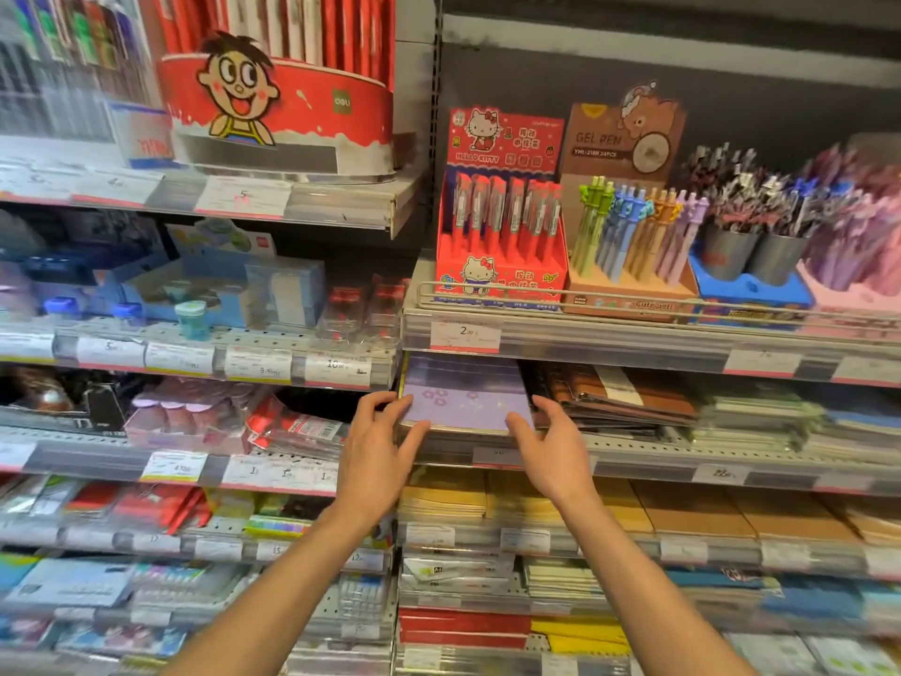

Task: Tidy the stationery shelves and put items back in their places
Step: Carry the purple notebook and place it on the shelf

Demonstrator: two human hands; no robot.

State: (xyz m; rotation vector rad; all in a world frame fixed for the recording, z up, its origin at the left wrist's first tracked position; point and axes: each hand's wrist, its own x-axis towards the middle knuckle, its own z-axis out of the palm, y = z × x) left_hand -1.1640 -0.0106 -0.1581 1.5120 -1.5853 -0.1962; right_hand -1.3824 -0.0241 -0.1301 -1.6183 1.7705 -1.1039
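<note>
Across my view runs a shop's stationery wall, two bays of metal shelves split by a grey upright (435, 139), each shelf lip carrying price tags. On the right bay's upper shelf (634, 341), behind a wire rail, I see a red pen box (502, 236) at its left end, a brown pen box (629, 226) beside it, then grey cups of pens (751, 256) in a blue tray. One shelf lower, at the left end of that bay, lies a stack of purple notebooks (463, 397) with small flowers printed on top, its front edge at the shelf lip. Just beside it to the right sit brown notebooks (624, 397), leaning unevenly and touching the purple stack's side.

I have my left hand (378, 446) at the purple stack's front left corner, fingers spread and resting on the cover, thumb below the edge. My right hand (551, 446) is at the front right corner, fingers apart and curled loosely against it; neither is clamped shut. The shelf above overhangs the stack closely. Lower shelves hold yellow and tan pads (536, 500). The left bay is blurred; a red round display (278, 100) sits on its top shelf.
</note>
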